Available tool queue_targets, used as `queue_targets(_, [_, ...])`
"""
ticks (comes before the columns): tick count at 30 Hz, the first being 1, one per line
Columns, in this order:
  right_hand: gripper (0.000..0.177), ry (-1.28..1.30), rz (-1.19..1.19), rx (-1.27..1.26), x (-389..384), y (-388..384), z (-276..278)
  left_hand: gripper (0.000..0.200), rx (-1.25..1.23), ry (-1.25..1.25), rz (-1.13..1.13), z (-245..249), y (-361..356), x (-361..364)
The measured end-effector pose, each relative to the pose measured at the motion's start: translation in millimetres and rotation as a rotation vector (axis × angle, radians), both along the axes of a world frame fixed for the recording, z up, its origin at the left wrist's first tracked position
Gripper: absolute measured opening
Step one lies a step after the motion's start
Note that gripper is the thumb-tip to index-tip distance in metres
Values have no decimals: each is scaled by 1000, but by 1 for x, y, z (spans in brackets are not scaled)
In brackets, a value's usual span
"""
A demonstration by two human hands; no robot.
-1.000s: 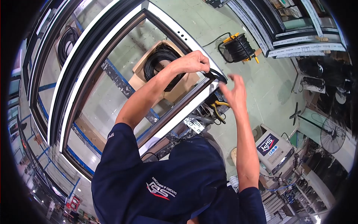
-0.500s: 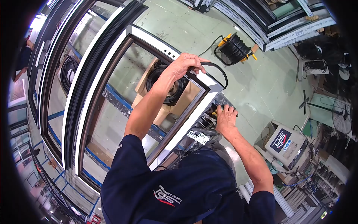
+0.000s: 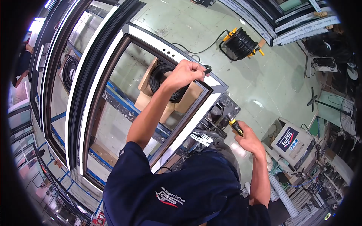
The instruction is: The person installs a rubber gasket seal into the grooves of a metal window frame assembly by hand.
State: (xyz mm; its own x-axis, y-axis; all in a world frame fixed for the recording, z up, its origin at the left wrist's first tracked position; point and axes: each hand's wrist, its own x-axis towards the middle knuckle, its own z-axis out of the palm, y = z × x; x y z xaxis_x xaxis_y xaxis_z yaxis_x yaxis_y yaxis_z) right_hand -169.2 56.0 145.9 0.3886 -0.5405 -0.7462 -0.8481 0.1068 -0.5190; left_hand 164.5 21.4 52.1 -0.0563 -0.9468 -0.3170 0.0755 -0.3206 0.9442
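My left hand [image 3: 186,75] is closed at the upper right corner of a white window frame [image 3: 184,130], its fingers pinching a black rubber gasket strip [image 3: 207,70]. A short looped end of the strip sticks out past the fingertips. A dark brown inner edge [image 3: 126,37] lines the frame's opening. To the right, my right hand [image 3: 247,137] grips a yellow-and-black utility knife [image 3: 236,127]. The tool points up and left, over the edge of a dark tool tray [image 3: 226,107] beside the frame.
Beneath the frame, a cardboard box [image 3: 166,111] holds a coil of black gasket [image 3: 158,81]. A cable reel [image 3: 241,43] stands on the floor ahead. More dark frames [image 3: 52,94] lean at left. A machine with an SPI label [image 3: 292,145] is at right. Another person [image 3: 23,60] is at far left.
My right hand has come back from the tool tray with the utility knife in it. The strip's large loop beyond my left hand has shrunk to a short bend.
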Motion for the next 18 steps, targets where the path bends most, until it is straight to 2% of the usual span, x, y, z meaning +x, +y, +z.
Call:
queue_targets(2, [43,-241,-185,165,16,-2,-5,16,-29,-245,81,12,16,-2])
queue_targets(3, [40,-285,-213,183,29,-3,-8,13,-146,-294,145,6,26,-2])
queue_targets(6, [41,-390,-148,112,61,-8,-28,15,-262,-450,192,-8,48,4])
queue_targets(10, [52,-412,-114,120,90,-9,-43,18,-82,-318,190,-5,68,15])
queue_targets(11, [44,-454,-170,98,96,-4,-45,19,-19,-286,171,-4,72,19])
queue_targets(14, [47,-437,-129,65,108,0,-53,24,107,-174,124,3,78,33])
queue_targets(15, [46,-517,-156,122,114,-2,-48,26,111,-133,113,8,79,37])
queue_targets(18, [51,-589,-156,724,95,-13,-42,27,118,-106,133,9,79,46])
